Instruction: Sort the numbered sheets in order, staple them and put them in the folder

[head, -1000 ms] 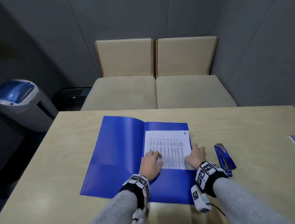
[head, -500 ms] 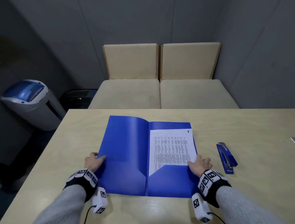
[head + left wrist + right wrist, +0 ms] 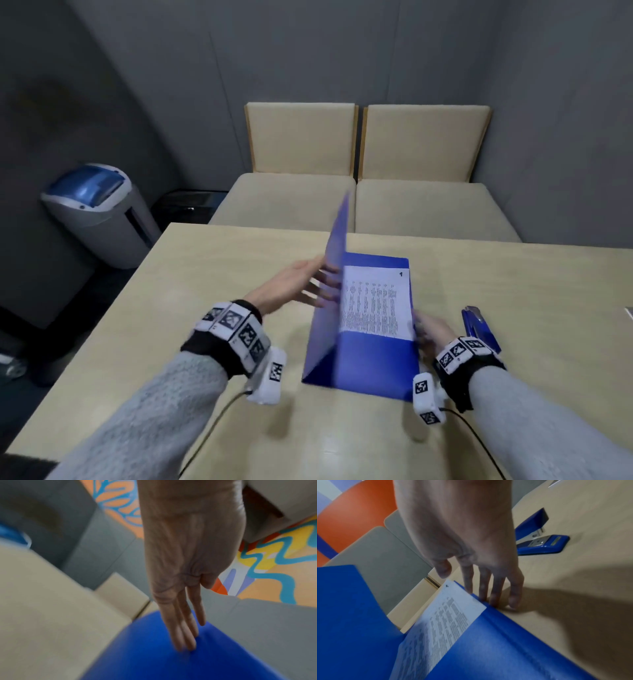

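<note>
The blue folder (image 3: 373,359) lies on the table with its left cover (image 3: 334,274) raised almost upright. Printed sheets (image 3: 375,301), the top one marked 1, sit tucked in the right-hand pocket; they show again as white sheets (image 3: 447,623) in the right wrist view. My left hand (image 3: 301,284) has straight fingers (image 3: 184,632) pressing the outer face of the lifted cover (image 3: 171,655). My right hand (image 3: 430,329) rests by the folder's right edge, fingertips (image 3: 494,600) touching the edge and table. The blue stapler (image 3: 479,325) lies just right of that hand.
The light wooden table (image 3: 239,274) stretches left and right of the folder. Two beige chairs (image 3: 363,192) stand beyond its far edge. A grey and blue bin (image 3: 96,212) is on the floor at left. A pale object's corner (image 3: 628,312) shows at the right edge.
My left hand has gone under the folder's left cover and swung it up from flat to nearly upright. My right hand stays at the folder's right edge.
</note>
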The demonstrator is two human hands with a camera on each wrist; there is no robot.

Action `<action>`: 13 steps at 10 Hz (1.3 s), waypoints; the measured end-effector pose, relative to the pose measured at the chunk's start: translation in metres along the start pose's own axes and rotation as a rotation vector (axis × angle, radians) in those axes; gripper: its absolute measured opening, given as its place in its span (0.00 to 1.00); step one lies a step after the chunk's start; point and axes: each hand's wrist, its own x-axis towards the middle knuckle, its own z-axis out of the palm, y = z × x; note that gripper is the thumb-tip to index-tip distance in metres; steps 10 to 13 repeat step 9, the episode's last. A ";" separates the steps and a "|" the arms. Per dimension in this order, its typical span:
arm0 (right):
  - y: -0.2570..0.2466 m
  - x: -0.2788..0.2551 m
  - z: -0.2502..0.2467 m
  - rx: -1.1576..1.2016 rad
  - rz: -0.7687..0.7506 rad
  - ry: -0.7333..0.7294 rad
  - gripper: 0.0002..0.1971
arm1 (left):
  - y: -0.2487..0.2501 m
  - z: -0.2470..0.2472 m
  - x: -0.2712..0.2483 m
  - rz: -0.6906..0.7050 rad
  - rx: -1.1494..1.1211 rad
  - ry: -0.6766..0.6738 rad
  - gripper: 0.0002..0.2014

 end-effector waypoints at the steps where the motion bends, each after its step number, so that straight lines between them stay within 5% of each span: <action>1: -0.001 -0.018 -0.016 0.139 0.025 -0.031 0.16 | -0.028 0.041 0.027 -0.024 0.116 -0.094 0.17; 2: -0.001 -0.018 -0.029 0.187 -0.017 0.029 0.18 | -0.079 0.071 0.055 0.008 0.648 -0.020 0.17; 3: -0.005 -0.026 -0.027 -0.017 -0.268 0.139 0.12 | -0.117 0.086 0.059 -0.140 1.100 -0.101 0.38; 4: 0.001 -0.037 -0.013 -0.360 -0.506 0.177 0.17 | -0.133 0.091 0.060 -0.210 1.192 -0.209 0.48; 5: 0.024 -0.036 0.014 -0.729 -0.550 0.054 0.21 | -0.140 0.096 0.063 -0.221 1.183 -0.223 0.50; 6: 0.043 -0.034 0.033 -1.056 -0.391 0.009 0.25 | -0.144 0.103 0.063 -0.232 1.203 -0.196 0.50; 8: 0.026 -0.042 0.041 -1.303 -0.311 0.045 0.23 | -0.124 0.091 0.071 -0.224 1.241 -0.235 0.40; 9: -0.027 -0.038 0.032 -1.270 -0.393 0.093 0.20 | -0.077 0.056 0.091 -0.130 1.139 -0.193 0.23; 13: -0.027 -0.038 0.032 -1.270 -0.393 0.093 0.20 | -0.077 0.056 0.091 -0.130 1.139 -0.193 0.23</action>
